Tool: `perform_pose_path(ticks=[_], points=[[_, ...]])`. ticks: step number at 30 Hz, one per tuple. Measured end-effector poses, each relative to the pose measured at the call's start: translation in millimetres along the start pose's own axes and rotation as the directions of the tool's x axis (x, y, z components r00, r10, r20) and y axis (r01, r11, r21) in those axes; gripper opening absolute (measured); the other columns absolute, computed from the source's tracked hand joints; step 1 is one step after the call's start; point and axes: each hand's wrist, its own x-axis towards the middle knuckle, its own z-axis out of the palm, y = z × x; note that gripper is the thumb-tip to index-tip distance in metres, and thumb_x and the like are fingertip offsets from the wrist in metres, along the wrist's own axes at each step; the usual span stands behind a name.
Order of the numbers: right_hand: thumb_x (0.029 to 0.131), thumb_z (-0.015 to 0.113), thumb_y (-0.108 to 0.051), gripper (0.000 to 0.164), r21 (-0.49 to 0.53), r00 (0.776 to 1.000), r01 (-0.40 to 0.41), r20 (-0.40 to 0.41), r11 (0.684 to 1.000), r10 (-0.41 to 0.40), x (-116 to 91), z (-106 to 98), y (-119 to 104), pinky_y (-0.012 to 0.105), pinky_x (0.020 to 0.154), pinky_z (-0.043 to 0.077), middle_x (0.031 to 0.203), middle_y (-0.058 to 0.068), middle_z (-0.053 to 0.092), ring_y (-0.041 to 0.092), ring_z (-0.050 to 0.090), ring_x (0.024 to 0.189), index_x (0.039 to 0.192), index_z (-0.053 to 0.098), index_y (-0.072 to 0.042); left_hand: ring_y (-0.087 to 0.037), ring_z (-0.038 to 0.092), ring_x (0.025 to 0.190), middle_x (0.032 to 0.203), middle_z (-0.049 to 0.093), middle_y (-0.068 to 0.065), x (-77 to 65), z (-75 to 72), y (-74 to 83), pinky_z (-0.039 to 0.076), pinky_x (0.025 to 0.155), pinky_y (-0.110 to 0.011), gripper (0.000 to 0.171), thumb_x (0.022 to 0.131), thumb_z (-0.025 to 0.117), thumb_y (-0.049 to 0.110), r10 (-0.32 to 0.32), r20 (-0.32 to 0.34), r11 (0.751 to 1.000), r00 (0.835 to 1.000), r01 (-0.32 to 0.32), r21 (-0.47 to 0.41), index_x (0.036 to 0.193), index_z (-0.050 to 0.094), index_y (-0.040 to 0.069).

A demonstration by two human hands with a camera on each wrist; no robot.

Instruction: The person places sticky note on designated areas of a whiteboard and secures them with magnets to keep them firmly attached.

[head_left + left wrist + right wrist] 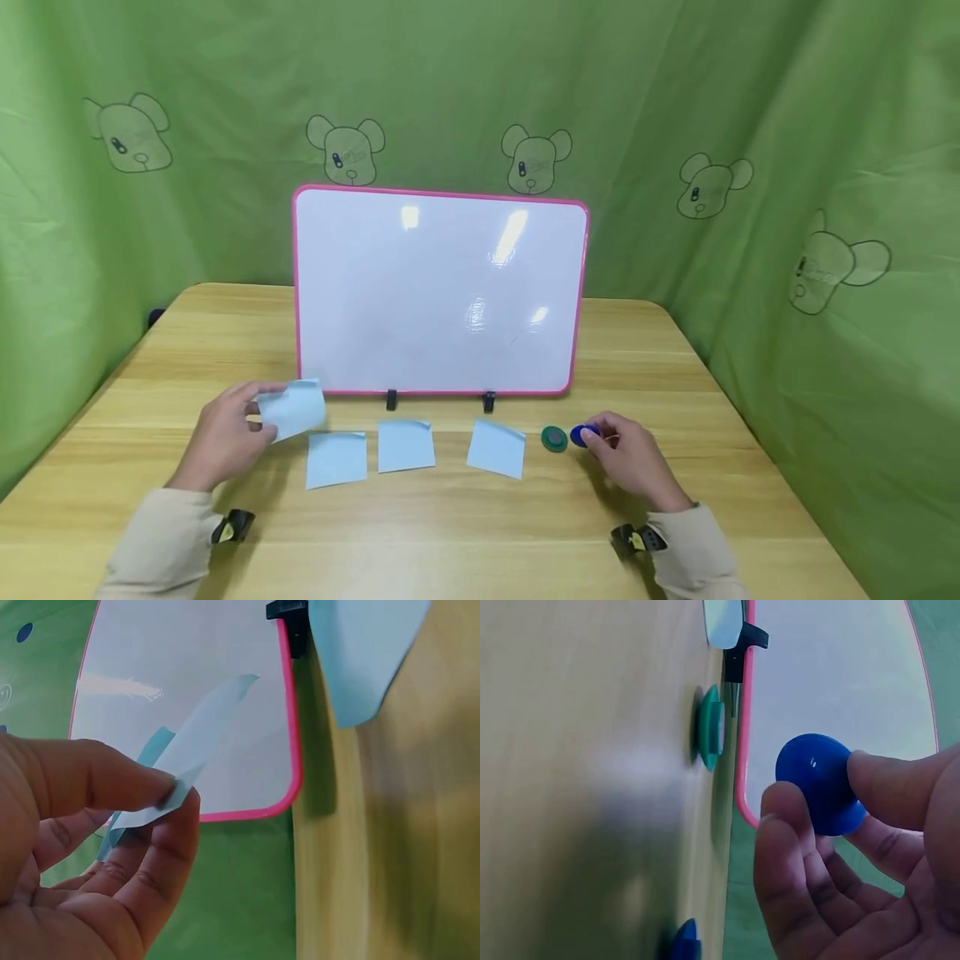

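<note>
My left hand (pixel 227 435) pinches a light blue sticky note (pixel 298 410) between thumb and fingers, by the whiteboard's lower left corner. In the left wrist view that note (pixel 196 735) bends and overlaps the board. A round blue magnet (pixel 819 784) is held between the thumb and fingertips of my right hand (pixel 632 457), right of the board. Beside it a green magnet (pixel 554 439) lies on the table with its magnet side up. At the bottom of the right wrist view, another blue magnet (pixel 686 943) is partly cut off.
The pink-framed whiteboard (pixel 442 292) stands on black feet (pixel 489 402) at the middle of the wooden table (pixel 450 550). Three more sticky notes lie in front: a left one (pixel 337 460), a middle one (pixel 406 447) and a right one (pixel 497 450). Green curtains (pixel 442 75) hang behind.
</note>
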Motion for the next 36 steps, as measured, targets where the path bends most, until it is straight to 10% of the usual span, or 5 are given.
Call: perform_pose_path(ticks=[36], points=[[0.098, 0.056, -0.015, 0.012, 0.169, 0.994, 0.104, -0.061, 0.98, -0.095, 47.3, -13.2, -35.7, 0.029, 0.064, 0.051, 0.088, 0.012, 0.063, 0.027, 0.06, 0.079, 0.1, 0.053, -0.003, -0.045, 0.061, 0.101, 0.119, 0.051, -0.026, 29.5, -11.7, 30.5, 0.058, 0.075, -0.044, 0.051, 0.081, 0.065, -0.006, 0.073, 0.0, 0.997, 0.997, -0.073, -0.019, 0.131, 0.051, -0.006]])
